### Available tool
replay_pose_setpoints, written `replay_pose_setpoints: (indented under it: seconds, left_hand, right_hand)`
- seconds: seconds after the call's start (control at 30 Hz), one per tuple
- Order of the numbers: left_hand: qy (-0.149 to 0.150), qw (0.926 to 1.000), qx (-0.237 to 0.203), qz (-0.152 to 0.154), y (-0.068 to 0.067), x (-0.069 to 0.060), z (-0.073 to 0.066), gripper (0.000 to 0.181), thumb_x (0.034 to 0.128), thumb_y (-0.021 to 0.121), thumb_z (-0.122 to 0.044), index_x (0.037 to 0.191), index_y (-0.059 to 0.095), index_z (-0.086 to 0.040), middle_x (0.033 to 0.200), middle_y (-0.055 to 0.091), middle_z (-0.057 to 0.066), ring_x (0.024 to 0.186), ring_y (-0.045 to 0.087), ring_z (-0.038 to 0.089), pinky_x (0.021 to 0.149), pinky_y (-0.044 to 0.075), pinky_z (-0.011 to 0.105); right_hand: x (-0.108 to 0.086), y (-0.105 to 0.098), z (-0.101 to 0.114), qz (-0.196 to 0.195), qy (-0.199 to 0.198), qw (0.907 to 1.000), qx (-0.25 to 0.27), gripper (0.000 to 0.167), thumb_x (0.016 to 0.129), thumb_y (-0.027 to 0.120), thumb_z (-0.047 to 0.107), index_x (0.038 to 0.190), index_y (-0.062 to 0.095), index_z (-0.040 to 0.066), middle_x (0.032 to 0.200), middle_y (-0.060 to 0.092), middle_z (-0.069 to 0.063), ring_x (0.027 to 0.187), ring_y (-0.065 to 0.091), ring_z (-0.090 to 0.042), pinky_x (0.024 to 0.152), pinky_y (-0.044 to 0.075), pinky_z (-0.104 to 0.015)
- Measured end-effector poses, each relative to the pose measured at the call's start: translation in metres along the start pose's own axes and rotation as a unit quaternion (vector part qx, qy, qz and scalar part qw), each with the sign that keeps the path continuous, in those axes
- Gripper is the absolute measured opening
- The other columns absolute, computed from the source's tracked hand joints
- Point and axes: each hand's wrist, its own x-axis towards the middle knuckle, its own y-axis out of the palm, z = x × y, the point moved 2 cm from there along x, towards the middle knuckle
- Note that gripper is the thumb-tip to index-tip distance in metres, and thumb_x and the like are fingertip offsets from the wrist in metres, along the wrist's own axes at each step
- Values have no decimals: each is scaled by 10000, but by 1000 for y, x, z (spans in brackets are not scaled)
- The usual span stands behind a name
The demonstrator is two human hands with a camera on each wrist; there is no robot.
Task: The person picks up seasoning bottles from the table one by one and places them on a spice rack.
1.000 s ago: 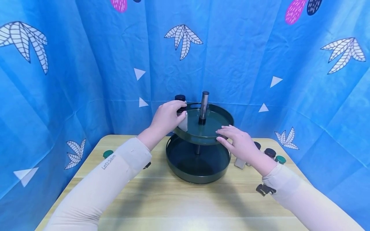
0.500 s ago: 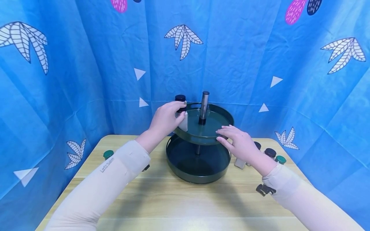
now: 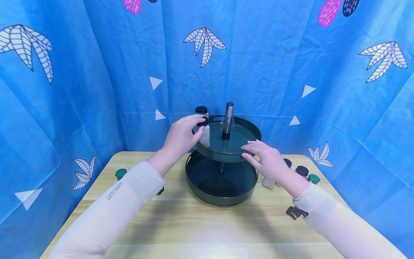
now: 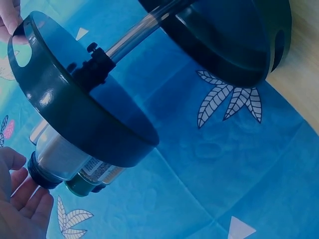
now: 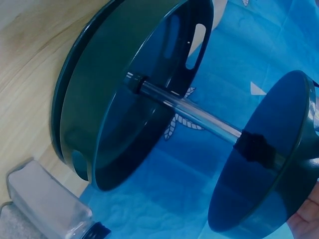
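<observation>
A clear square jar of pale powder (image 3: pixel 204 138) with a black lid stands at the left inside the upper tray (image 3: pixel 228 157) of a dark green two-tier stand. My left hand (image 3: pixel 181 135) is beside it, the fingers loosely spread around the lid (image 4: pixel 42 174) and the thumb apart. Another black-lidded jar (image 3: pixel 201 109) stands behind, and a green-lidded jar (image 4: pixel 79 185) shows in the left wrist view. My right hand (image 3: pixel 266 160) holds the upper tray's front right rim, fingers over the edge and thumb outside. Only part of this hand shows in the right wrist view.
The larger lower tray (image 3: pixel 223 199) sits on the wooden table (image 3: pixel 207 230). A metal post (image 3: pixel 228 118) rises through the stand. Several jars, including a green-lidded one (image 3: pixel 313 178), are at the right; another green-lidded jar (image 3: pixel 120 174) is at the left. A blue curtain (image 3: pixel 265 72) hangs behind.
My left hand has drawn back slightly left from the powder jar, baring its black lid and a bit of green behind. The jar and my right hand have stayed in place.
</observation>
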Motion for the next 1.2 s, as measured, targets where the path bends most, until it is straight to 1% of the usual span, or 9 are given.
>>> replay_pose_setpoints:
  seconds: [0.3, 0.47, 0.6, 0.8, 1.03, 1.2]
  left_hand:
    - [41, 10000, -4, -87, -6, -7, 0, 265, 961, 670, -158, 1212, 725, -93, 1307, 664, 67, 1216, 617, 239, 1004, 510, 386]
    - [111, 9998, -43, -151, -7, -11, 1, 257, 954, 676, -151, 1195, 731, -82, 1295, 671, 67, 1200, 627, 242, 990, 519, 389]
    - [110, 9997, -93, -204, -8, -14, 2, 257, 949, 687, -154, 1193, 734, -86, 1288, 675, 63, 1191, 631, 240, 980, 525, 389]
    - [63, 9997, -103, -198, -10, -18, 4, 267, 939, 709, -162, 1195, 733, -87, 1286, 677, 57, 1196, 630, 238, 975, 528, 392]
    - [-102, 9999, -41, -96, -12, -26, 5, 277, 942, 709, -171, 1208, 727, -96, 1289, 675, 57, 1203, 625, 244, 976, 527, 417]
    - [-86, 9999, -13, -148, -15, -31, 5, 274, 936, 714, -166, 1200, 732, -96, 1263, 689, 56, 1182, 637, 237, 972, 529, 416]
  right_hand:
    - [0, 0, 1, -2, -4, 10000, 36, 383, 970, 668, 331, 1276, 688, 101, 1325, 640, -156, 1334, 497, -397, 1070, 393, -586]
    - [0, 0, 1, 16, 22, 10000, 8, 379, 971, 668, 326, 1276, 688, 103, 1326, 639, -156, 1335, 495, -398, 1069, 391, -590]
    - [-1, 0, 0, 8, 19, 10000, 20, 383, 970, 668, 336, 1275, 690, 106, 1325, 641, -151, 1336, 496, -393, 1070, 393, -587]
    - [-1, 0, 0, 42, 39, 10000, 43, 379, 973, 665, 334, 1277, 688, 109, 1329, 639, -150, 1341, 489, -394, 1072, 388, -591]
    - [-1, 0, -1, 46, 52, 10000, 62, 376, 974, 664, 330, 1279, 686, 112, 1329, 639, -148, 1344, 487, -392, 1075, 385, -591]
    - [-1, 0, -1, 44, 54, 10000, 56, 373, 975, 664, 327, 1278, 688, 110, 1325, 641, -149, 1342, 488, -396, 1071, 387, -595]
